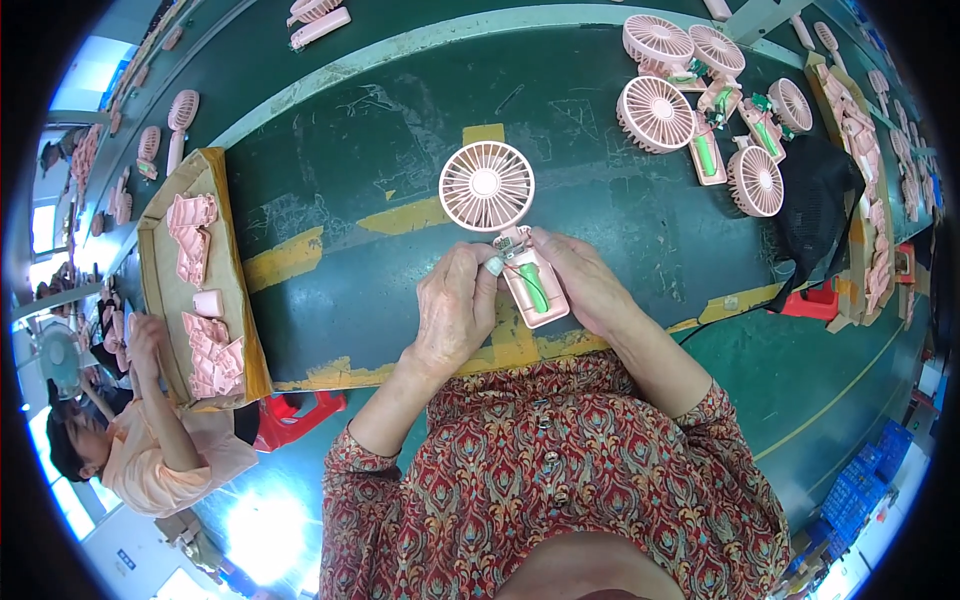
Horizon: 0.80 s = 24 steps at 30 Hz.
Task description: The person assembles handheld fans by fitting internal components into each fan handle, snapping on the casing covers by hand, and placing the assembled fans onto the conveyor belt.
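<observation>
Your L hand [455, 310] and R hand [585, 285] sit close together just above your patterned shirt [560, 480], both pinched on the pink handheld fan [505, 225] at table centre. L fingers curl shut on the open handle's left side, thumb up by the small circuit board; R fingers clamp its right edge. Handle shell lies open w/ a green battery [533, 287] showing inside. Round fan head points away from you, resting on the green table [380, 140]. Far L: cardboard tray [225, 200] w/ pink shell parts. Far R: cluster of half-built pink fans [700, 110], apart from yours. Lower L, another person sits at work.
</observation>
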Each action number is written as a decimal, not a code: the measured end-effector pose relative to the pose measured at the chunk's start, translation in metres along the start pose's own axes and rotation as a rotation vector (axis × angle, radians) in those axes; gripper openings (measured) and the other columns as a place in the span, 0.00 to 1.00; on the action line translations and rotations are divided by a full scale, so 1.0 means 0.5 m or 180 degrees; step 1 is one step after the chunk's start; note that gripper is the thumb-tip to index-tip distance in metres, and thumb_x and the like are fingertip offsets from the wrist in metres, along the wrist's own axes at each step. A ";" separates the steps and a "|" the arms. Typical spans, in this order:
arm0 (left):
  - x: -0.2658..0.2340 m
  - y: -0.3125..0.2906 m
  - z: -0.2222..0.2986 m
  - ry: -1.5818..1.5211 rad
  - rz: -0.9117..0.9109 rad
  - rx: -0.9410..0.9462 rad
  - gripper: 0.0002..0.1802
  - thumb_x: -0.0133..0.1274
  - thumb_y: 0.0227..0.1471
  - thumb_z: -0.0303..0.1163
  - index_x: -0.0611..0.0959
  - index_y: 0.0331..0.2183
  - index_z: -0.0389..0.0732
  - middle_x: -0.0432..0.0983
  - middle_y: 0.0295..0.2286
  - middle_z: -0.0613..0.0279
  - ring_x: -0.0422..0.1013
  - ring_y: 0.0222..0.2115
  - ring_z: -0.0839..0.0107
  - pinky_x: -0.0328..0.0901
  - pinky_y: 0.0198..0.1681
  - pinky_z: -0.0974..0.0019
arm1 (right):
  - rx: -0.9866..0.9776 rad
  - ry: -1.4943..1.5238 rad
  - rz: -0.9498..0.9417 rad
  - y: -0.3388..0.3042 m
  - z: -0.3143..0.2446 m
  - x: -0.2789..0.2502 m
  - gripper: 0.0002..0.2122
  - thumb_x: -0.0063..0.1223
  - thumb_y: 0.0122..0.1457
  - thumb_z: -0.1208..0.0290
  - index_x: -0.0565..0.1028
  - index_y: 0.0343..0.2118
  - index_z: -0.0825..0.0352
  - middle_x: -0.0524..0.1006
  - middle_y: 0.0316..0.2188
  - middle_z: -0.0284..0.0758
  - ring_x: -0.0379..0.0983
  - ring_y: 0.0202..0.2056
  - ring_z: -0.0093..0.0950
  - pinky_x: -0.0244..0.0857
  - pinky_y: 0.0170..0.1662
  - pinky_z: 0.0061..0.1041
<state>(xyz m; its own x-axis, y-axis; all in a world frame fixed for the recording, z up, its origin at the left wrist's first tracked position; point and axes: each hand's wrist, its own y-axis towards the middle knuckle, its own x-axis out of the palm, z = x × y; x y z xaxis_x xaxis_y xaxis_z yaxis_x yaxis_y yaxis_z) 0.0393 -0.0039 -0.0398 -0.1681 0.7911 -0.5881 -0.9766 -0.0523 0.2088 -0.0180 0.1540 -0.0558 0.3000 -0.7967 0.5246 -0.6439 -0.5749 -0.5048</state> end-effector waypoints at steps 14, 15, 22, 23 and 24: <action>0.009 -0.003 -0.012 0.0325 0.0060 0.0142 0.04 0.50 0.48 0.21 0.72 0.30 0.35 0.71 0.24 0.54 0.70 0.24 0.58 0.65 0.27 0.62 | -0.0083 -0.0196 -0.0030 0.001 0.005 0.002 0.17 0.39 0.63 0.62 0.69 0.45 0.72 0.73 0.34 0.32 0.69 0.33 0.16 0.65 0.36 0.16; 0.007 -0.003 -0.010 0.0470 0.0035 0.0213 0.05 0.50 0.47 0.20 0.72 0.30 0.35 0.71 0.24 0.54 0.70 0.24 0.57 0.65 0.27 0.61 | -0.0111 -0.0277 -0.0013 0.002 0.007 0.001 0.17 0.39 0.63 0.63 0.69 0.45 0.72 0.73 0.34 0.32 0.69 0.33 0.15 0.65 0.35 0.16; 0.005 0.000 0.002 0.0486 0.0136 0.0424 0.07 0.51 0.45 0.18 0.72 0.31 0.35 0.72 0.27 0.52 0.71 0.26 0.55 0.66 0.28 0.60 | -0.0155 -0.0435 0.0098 -0.001 0.006 0.006 0.17 0.38 0.63 0.63 0.70 0.45 0.73 0.74 0.33 0.32 0.68 0.31 0.14 0.65 0.34 0.16; 0.003 0.001 0.008 0.0440 0.0044 0.0362 0.09 0.51 0.45 0.17 0.73 0.32 0.35 0.72 0.29 0.51 0.71 0.27 0.55 0.67 0.28 0.60 | -0.0134 -0.0501 0.0114 0.000 0.006 0.005 0.17 0.39 0.63 0.63 0.70 0.45 0.73 0.74 0.32 0.31 0.68 0.31 0.14 0.65 0.33 0.16; 0.002 0.002 0.010 0.0395 -0.0047 0.0301 0.11 0.50 0.44 0.16 0.73 0.34 0.34 0.73 0.30 0.50 0.72 0.28 0.54 0.68 0.29 0.60 | -0.0114 -0.0568 0.0129 0.001 0.006 0.004 0.17 0.39 0.63 0.63 0.70 0.45 0.73 0.74 0.32 0.31 0.68 0.31 0.14 0.65 0.33 0.16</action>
<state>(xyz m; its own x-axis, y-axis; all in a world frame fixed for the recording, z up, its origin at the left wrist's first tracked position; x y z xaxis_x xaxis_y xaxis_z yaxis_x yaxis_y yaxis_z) 0.0389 -0.0001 -0.0362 -0.1750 0.7097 -0.6825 -0.9630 0.0209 0.2686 -0.0155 0.1516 -0.0567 0.3913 -0.8414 0.3728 -0.6817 -0.5371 -0.4968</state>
